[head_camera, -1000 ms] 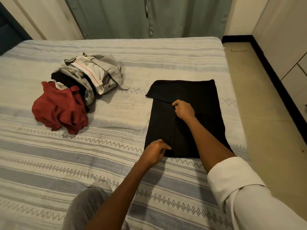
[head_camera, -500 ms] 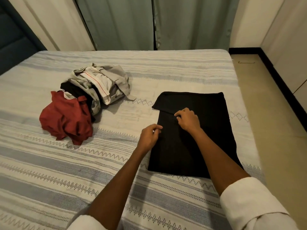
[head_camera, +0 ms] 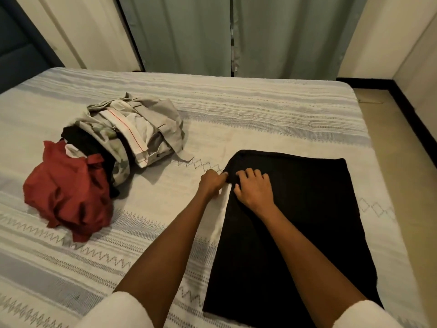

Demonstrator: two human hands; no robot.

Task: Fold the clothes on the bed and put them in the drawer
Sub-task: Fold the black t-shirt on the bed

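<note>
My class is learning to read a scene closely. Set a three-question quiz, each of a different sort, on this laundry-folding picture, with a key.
1. True or false: both hands are at the near-left corner of the black garment.
2. Multiple choice: the red garment lies (a) on the floor, (b) at the near end of the unfolded pile, (c) on top of the black garment.
3. Short answer: how does the left hand meet the black garment?

Key
1. False: the left hand and the right hand are at its far-left corner.
2. b
3. Its fingers pinch the edge.

Clothes pile (head_camera: 99, 162) lies left of the folded garment (head_camera: 295, 221) on the bed (head_camera: 260, 110).
</note>
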